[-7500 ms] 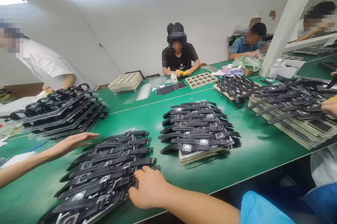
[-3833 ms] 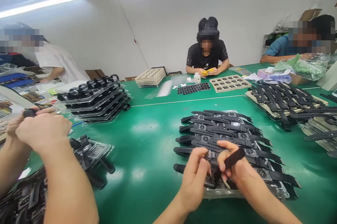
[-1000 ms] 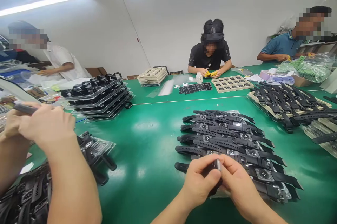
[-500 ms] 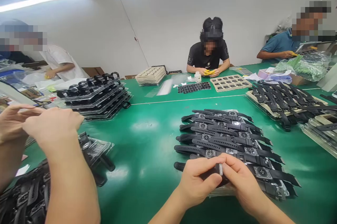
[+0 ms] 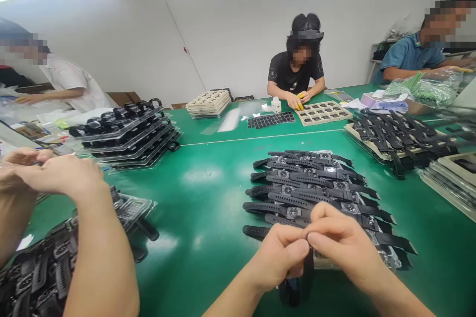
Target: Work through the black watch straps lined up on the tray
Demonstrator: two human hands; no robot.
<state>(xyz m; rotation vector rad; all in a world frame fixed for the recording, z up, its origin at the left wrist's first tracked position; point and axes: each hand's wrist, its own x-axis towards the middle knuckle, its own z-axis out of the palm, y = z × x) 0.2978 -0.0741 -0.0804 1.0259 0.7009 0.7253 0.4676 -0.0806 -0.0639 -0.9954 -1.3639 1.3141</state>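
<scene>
pinching a black watch (image 5: 297, 285) between them, the left hand (image 5: 280, 257) and right hand (image 5: 340, 242) close on it above the green table (image 5: 208, 208), beside stacked watches (image 5: 316, 193); light and bendy, probably best gripped at the rigid case.

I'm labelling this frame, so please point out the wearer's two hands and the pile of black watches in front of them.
left hand (image 5: 280, 257), head view, on the back of the hand.
right hand (image 5: 340, 240), head view, on the knuckles.
pile of black watches (image 5: 316, 183), head view, on a strap mid-pile.
</scene>
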